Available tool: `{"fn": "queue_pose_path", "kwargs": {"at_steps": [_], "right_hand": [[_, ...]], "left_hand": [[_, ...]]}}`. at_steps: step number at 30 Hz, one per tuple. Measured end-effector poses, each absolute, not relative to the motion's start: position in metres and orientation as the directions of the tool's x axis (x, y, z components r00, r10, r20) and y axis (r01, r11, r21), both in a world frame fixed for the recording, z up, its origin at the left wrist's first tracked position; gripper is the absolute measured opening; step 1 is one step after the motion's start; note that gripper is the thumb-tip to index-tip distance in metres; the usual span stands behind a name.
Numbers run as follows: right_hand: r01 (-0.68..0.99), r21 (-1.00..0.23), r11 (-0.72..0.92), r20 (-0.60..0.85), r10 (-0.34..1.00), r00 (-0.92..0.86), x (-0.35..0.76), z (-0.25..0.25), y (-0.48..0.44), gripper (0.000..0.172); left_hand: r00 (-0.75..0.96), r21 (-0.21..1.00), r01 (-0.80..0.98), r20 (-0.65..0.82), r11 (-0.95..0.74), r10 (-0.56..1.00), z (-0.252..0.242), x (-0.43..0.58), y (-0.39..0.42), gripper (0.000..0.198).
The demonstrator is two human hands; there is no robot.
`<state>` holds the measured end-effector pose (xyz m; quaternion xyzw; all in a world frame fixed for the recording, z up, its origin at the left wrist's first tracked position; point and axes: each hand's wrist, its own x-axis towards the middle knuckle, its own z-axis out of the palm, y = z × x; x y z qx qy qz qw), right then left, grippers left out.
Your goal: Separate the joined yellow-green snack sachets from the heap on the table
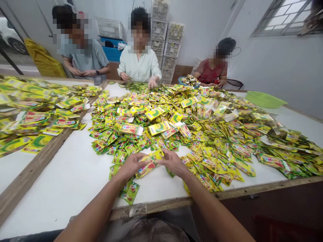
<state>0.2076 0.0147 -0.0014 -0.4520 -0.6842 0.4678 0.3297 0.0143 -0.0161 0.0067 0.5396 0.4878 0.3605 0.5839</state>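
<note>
My left hand (131,165) and my right hand (173,162) meet over the white table top (75,181), close to its near wooden edge (151,205). Between them they hold a short strip of yellow-and-green foil sachets (148,164), with red printing on the packets. A large loose heap of similar sachets (161,134) spreads across the table just beyond my fingers. A few green sachets (130,192) lie below my left wrist, and more sachets (207,171) lie to the right of my right hand.
A wooden rail (37,164) divides this table from a left one holding longer sachet strips (30,114). Across the table, a person in a white shirt (138,64) has both hands at the heap. Another person (84,57) stands at left. A seated person (213,69) sits by a blue basin (188,81). A green basin (264,99) stands at right.
</note>
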Motion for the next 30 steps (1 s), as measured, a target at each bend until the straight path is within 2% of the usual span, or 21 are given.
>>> {"fn": "queue_pose_path", "kwargs": {"at_steps": [2,6,8,12,14,18,23,25,27,28,30], "right_hand": [[0.296,-0.949,0.106,-0.026,0.912,-0.41,0.211,0.001,0.014,0.026],[0.261,-0.964,0.049,-0.046,0.937,-0.347,0.21,0.003,0.011,0.031],[0.316,-0.944,0.094,-0.006,0.953,-0.302,0.206,0.003,0.01,0.037],[0.522,-0.832,0.189,0.158,0.982,-0.104,0.198,0.001,0.008,0.047],[0.531,-0.828,0.179,0.173,0.983,-0.063,0.195,-0.001,0.006,0.045],[0.499,-0.855,0.142,0.114,0.99,-0.085,0.193,-0.009,0.001,0.039],[0.467,-0.873,0.142,0.082,0.986,-0.145,0.206,-0.007,0.023,0.034],[0.607,-0.769,0.199,0.117,0.978,-0.173,0.21,-0.003,0.041,0.033],[0.776,-0.535,0.334,0.119,0.939,-0.322,0.211,-0.001,0.058,0.042],[0.814,-0.403,0.418,0.095,0.904,-0.417,0.21,0.0,0.064,0.046],[0.818,-0.185,0.544,0.043,0.836,-0.546,0.208,0.0,0.072,0.044]], "left_hand": [[0.288,0.986,0.076,-0.167,0.151,0.943,0.009,0.012,-0.015,0.034],[0.298,0.993,0.079,-0.112,0.092,0.948,0.009,0.009,-0.014,0.034],[0.287,0.992,0.021,-0.127,0.126,0.949,0.007,0.01,-0.014,0.034],[0.33,0.939,-0.187,-0.218,0.289,0.919,0.005,0.013,-0.016,0.035],[0.359,0.905,-0.247,-0.246,0.346,0.9,0.004,0.013,-0.018,0.035],[0.367,0.89,-0.25,-0.277,0.381,0.888,0.003,0.012,-0.018,0.033],[0.284,0.826,-0.329,-0.374,0.457,0.883,0.003,0.012,-0.015,0.036],[0.212,0.818,-0.353,-0.402,0.454,0.891,0.004,0.014,-0.013,0.041],[0.152,0.817,-0.369,-0.418,0.444,0.896,0.006,0.015,-0.012,0.045],[0.135,0.816,-0.377,-0.419,0.438,0.898,0.006,0.015,-0.012,0.046],[0.124,0.815,-0.389,-0.416,0.43,0.901,0.007,0.014,-0.012,0.044]]}}
